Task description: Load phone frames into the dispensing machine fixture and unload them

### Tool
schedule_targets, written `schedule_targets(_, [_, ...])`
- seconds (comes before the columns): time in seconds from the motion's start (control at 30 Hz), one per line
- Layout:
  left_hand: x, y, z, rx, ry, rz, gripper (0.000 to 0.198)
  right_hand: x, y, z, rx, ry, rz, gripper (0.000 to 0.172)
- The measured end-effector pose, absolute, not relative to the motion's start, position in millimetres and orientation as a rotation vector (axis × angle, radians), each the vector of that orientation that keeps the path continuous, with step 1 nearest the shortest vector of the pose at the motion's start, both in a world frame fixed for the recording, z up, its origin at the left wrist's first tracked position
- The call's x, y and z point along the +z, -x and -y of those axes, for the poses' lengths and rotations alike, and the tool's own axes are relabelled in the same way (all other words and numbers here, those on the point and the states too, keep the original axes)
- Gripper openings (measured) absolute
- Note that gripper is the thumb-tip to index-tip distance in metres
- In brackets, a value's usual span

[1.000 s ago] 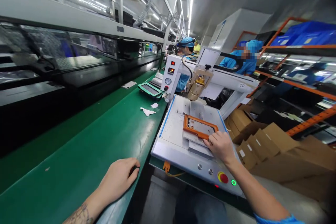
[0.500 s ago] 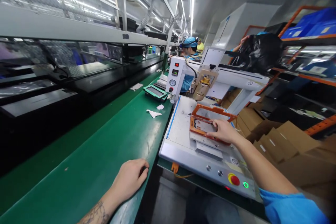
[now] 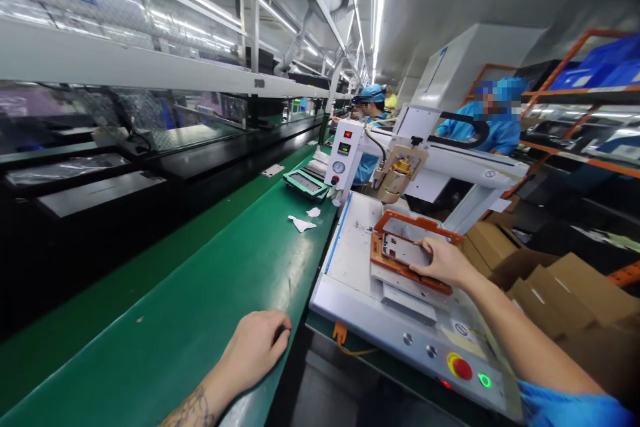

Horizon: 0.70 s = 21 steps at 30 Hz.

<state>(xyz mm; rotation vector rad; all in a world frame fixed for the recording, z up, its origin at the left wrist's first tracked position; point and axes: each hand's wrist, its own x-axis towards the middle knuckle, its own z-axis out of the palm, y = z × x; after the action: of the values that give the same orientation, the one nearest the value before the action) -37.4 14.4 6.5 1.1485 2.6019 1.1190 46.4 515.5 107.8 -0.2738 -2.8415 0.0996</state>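
My right hand (image 3: 445,261) is closed on the near end of a flat silver-grey phone frame (image 3: 403,250) with small cutouts at its far end. The phone frame sits tilted at an orange fixture (image 3: 379,259), whose hinged orange lid stands raised behind it. This fixture rests on the bed of a white benchtop dispensing machine (image 3: 345,260); a brass-coloured head (image 3: 399,173) hangs above and behind the fixture. My left hand (image 3: 260,343) lies on the edge of the green belt (image 3: 210,280), fingers curled in, with nothing visible in them.
A red stop button (image 3: 463,368) and a lit green button (image 3: 485,380) are on the machine's front. Scraps of white paper (image 3: 302,223) and a green-rimmed tray (image 3: 305,183) lie on the belt. Cardboard boxes (image 3: 565,293) stand right. Co-workers (image 3: 487,113) are beyond the machine.
The phone frame has come up from within the orange fixture, lifted in my right hand. My left hand has stayed on the belt edge. The black bag a co-worker held is out of view.
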Motion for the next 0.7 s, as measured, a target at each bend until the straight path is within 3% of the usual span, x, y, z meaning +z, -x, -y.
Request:
schedule_targets(0.1, [0,44,-17,1.308,-1.037,-2.591,0.017,115,-58,-477,0.095,0.239,2.780,0.046])
schedule_targets(0.27, [-10,69,-4,1.713,-0.482,-2.812,0.045,92,-26,-324,0.229,-0.226,2.959,0.045])
schedule_targets(0.37, [-6,72,32,1.779,-0.289,-2.965,0.052,70,12,-226,0.181,-0.576,3.018,0.053])
schedule_targets(0.43, [0,64,64,1.686,-0.382,-3.024,0.057,63,32,-177,0.166,-0.760,3.007,0.056])
schedule_targets(0.6, [11,28,115,1.164,-0.696,-2.982,0.103,63,51,-133,0.319,-0.900,2.906,0.062])
schedule_targets(0.7, [12,20,115,1.030,-0.726,-2.978,0.106,50,24,-154,0.562,-0.883,2.755,0.051])
